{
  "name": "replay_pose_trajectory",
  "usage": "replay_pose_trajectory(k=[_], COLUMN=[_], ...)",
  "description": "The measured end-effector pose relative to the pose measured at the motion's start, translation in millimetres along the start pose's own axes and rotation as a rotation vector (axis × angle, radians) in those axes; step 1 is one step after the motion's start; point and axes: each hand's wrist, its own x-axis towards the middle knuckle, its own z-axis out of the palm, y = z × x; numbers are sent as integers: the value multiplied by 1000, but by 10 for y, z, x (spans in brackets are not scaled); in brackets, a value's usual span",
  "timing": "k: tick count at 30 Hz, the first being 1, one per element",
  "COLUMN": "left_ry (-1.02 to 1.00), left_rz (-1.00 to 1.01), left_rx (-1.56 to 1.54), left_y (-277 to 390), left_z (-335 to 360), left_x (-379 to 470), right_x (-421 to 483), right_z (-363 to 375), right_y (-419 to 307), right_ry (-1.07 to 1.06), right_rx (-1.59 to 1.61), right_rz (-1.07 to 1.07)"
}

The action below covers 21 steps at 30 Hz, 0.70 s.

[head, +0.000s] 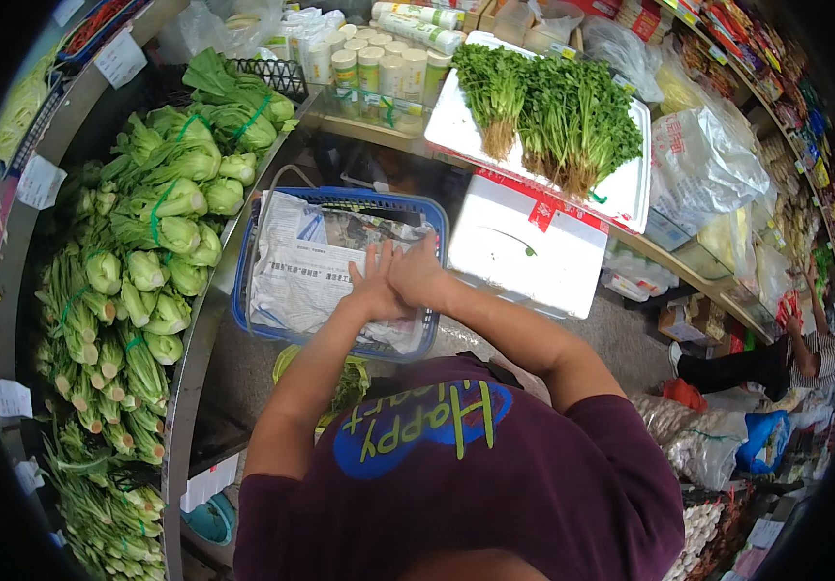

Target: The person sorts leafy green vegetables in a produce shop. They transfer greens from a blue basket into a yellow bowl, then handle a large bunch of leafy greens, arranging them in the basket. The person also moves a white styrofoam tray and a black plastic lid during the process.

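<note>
Sheets of newspaper (301, 272) line a blue plastic basket (239, 290) in front of me. My left hand (377, 287) lies on the paper, its fingers spread. Against it, partly overlapping, my right hand (421, 272) also rests on the paper at the basket's right side; whether its fingers hold any paper is unclear. What lies under the newspaper is hidden.
Leafy green bundles (178, 225) fill the metal-edged shelf (203, 341) at left. Herbs with roots (577, 123) lie on a white foam lid (446, 123), above a white foam box (519, 254). A person (810, 359) stands at far right.
</note>
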Motion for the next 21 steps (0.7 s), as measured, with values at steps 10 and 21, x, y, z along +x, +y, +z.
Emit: replay_pose_trajectory(k=[10,21], left_ry=[565,479], left_rz=[-526,-587], left_rx=[-178,-168], left_y=[-943,-1127], left_z=[-401,-89], left_x=[57,303], right_x=[-200,-58], right_z=[-124,102], right_y=[-234,-285], right_ry=[-167,-250], right_rx=[47,55], right_rz=[-82,-39])
